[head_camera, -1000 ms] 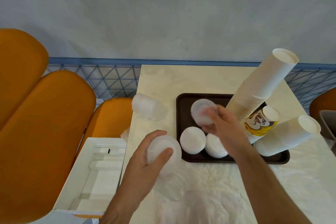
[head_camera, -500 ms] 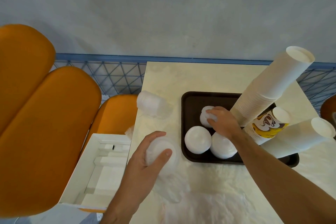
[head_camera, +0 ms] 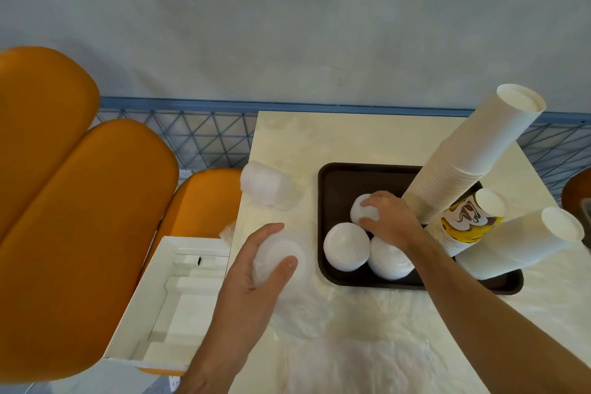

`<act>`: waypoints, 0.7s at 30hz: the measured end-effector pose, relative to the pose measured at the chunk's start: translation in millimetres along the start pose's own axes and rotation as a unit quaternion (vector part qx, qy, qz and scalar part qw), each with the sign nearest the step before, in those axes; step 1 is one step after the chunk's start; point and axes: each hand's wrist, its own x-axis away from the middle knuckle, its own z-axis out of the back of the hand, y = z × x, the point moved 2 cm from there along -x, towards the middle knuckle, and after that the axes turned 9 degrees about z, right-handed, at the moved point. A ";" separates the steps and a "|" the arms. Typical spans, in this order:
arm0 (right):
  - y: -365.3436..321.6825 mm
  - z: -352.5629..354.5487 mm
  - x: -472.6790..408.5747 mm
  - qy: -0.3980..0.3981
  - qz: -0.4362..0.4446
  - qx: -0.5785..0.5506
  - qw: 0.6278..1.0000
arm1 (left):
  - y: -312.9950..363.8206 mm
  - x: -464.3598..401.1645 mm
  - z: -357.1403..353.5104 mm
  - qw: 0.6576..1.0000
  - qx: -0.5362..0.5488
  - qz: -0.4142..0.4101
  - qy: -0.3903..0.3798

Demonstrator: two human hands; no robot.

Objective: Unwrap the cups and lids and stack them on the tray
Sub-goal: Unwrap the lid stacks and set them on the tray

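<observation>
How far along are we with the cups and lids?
Done: cup stacks and two lid stacks on the tray. In hand: right hand sets a third lid stack down; left hand holds a wrapped stack. Left: another wrapped pack.

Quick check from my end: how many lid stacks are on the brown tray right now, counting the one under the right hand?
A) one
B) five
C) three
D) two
C: the right hand rests on one lid stack, and two more stand at the near edge of the tray, the left one and the right one.
</observation>
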 end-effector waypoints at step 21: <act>-155.6 12.2 156.8 -0.100 0.296 -0.104 0.944 | 26.2 5.7 -9.0 0.949 0.312 0.045 -0.002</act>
